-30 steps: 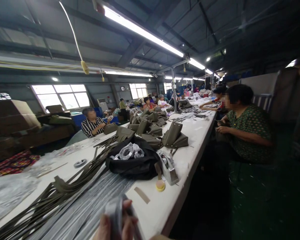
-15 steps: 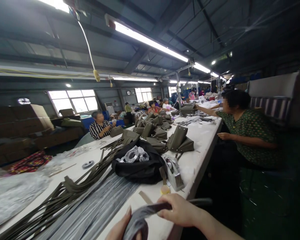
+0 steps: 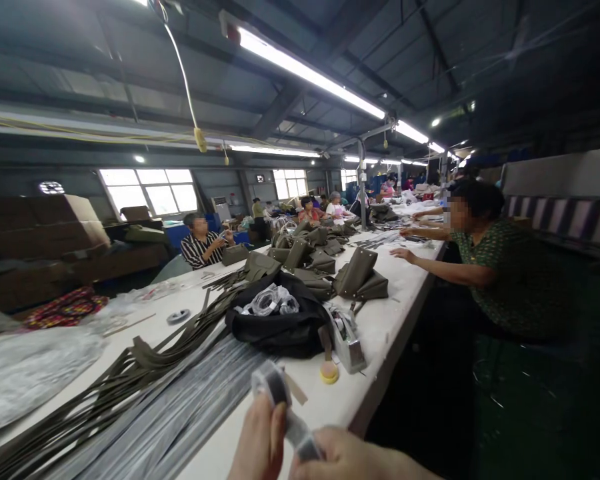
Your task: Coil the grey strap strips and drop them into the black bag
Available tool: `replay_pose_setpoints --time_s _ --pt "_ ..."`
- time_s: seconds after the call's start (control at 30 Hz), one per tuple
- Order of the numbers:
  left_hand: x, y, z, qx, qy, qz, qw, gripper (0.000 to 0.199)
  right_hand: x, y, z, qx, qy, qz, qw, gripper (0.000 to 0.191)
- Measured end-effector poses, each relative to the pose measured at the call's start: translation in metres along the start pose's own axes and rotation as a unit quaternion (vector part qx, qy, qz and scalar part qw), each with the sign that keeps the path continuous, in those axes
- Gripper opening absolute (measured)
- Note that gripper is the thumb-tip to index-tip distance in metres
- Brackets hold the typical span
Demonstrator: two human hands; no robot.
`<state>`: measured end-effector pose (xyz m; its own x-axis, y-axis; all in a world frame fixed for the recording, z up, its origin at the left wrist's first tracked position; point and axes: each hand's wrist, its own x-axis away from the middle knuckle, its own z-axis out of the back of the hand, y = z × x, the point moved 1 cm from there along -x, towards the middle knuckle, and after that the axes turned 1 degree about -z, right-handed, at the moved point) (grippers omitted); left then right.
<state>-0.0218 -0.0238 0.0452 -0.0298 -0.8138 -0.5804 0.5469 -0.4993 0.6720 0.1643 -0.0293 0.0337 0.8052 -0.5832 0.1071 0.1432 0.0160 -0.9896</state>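
Right hand (image 3: 344, 456) lowered, near table edge (image 3: 393, 340), left hand (image 3: 259, 435) alongside, both apparently gripping strap (image 3: 279, 385)

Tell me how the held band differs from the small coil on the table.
The held band stretches from the left hand to the right hand; the small coil lies on the table, untouched. The held band's loop is tilted up; the small coil lies flat. Both look greyish.

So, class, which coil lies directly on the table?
The grey coil left of the black bag, lying by itself. Other coils are inside that bag; the held coil runs between the left hand and right hand.
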Motion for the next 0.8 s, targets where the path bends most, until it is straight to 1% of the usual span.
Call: replay_pose_setpoints --time_s 0.03,0.07,0.1,0.13,0.17,0.2,0.23,0.27,0.3,0.33,0.37,0.4,0.43,0.5,0.53,0.57,0.63,0.7,0.73,0.77,0.8 --pt "0.008 -0.002 -0.007 -0.055 -0.050 -0.039 0.996 0.050 0.004 -0.004 0.007 -0.003 0.008 -0.003 1.000 0.030" --pt "0.014 -0.002 -0.012 -0.101 -0.099 -0.059 0.988 0.049 0.009 -0.008 0.015 0.008 0.011 -0.012 1.000 0.033" --pt "0.019 0.000 -0.016 -0.141 -0.142 -0.058 0.978 0.047 0.013 -0.011 0.023 0.046 0.018 -0.020 0.999 0.035" --pt "0.022 0.003 -0.017 -0.168 -0.181 -0.037 0.968 0.046 0.016 -0.013 0.031 0.116 0.035 -0.022 0.992 0.035" --pt "0.023 0.008 -0.017 -0.176 -0.222 0.003 0.959 0.046 0.019 -0.014 0.039 0.209 0.062 -0.017 0.976 0.033" --pt "0.023 0.012 -0.017 -0.162 -0.265 0.057 0.949 0.049 0.021 -0.014 0.045 0.308 0.095 -0.004 0.947 0.032" --pt "0.023 0.015 -0.016 -0.115 -0.308 0.116 0.937 0.054 0.022 -0.013 0.050 0.395 0.127 0.012 0.910 0.033" --pt "0.022 0.017 -0.015 -0.044 -0.353 0.181 0.917 0.060 0.022 -0.010 0.054 0.460 0.146 0.025 0.875 0.034" --pt "0.022 0.017 -0.014 0.040 -0.380 0.242 0.892 0.065 0.021 -0.007 0.058 0.499 0.154 0.032 0.852 0.036" --pt "0.023 0.016 -0.014 0.129 -0.385 0.288 0.868 0.067 0.020 -0.002 0.060 0.508 0.153 0.033 0.847 0.038" --pt "0.024 0.015 -0.014 0.212 -0.374 0.323 0.843 0.068 0.018 0.003 0.062 0.495 0.146 0.033 0.856 0.041" --pt "0.025 0.013 -0.014 0.283 -0.356 0.350 0.819 0.068 0.016 0.010 0.063 0.459 0.139 0.029 0.877 0.044" --pt "0.027 0.012 -0.014 0.342 -0.336 0.370 0.796 0.068 0.014 0.016 0.061 0.406 0.131 0.019 0.904 0.049" --pt "0.030 0.012 -0.016 0.421 -0.311 0.406 0.749 0.069 0.010 0.027 0.052 0.270 0.115 -0.007 0.956 0.060" --pt "0.032 0.013 -0.018 0.449 -0.298 0.419 0.731 0.070 0.008 0.031 0.044 0.205 0.110 -0.011 0.972 0.066" --pt "0.033 0.015 -0.021 0.472 -0.280 0.426 0.719 0.070 0.005 0.033 0.034 0.151 0.105 -0.001 0.983 0.070" --pt "0.036 0.018 -0.027 0.510 -0.231 0.430 0.709 0.069 0.000 0.034 0.014 0.079 0.087 0.059 0.991 0.073" --pt "0.040 0.018 -0.032 0.533 -0.182 0.425 0.709 0.069 -0.004 0.033 0.001 0.036 0.065 0.110 0.991 0.071" --pt "0.042 0.015 -0.034 0.530 -0.169 0.420 0.717 0.069 -0.006 0.032 -0.002 0.024 0.065 0.117 0.991 0.068" --pt "0.044 0.012 -0.034 0.512 -0.160 0.412 0.736 0.068 -0.006 0.032 -0.002 0.027 0.077 0.113 0.990 0.064" --pt "0.046 0.006 -0.034 0.476 -0.152 0.396 0.771 0.066 -0.006 0.033 0.000 0.052 0.096 0.102 0.989 0.060"
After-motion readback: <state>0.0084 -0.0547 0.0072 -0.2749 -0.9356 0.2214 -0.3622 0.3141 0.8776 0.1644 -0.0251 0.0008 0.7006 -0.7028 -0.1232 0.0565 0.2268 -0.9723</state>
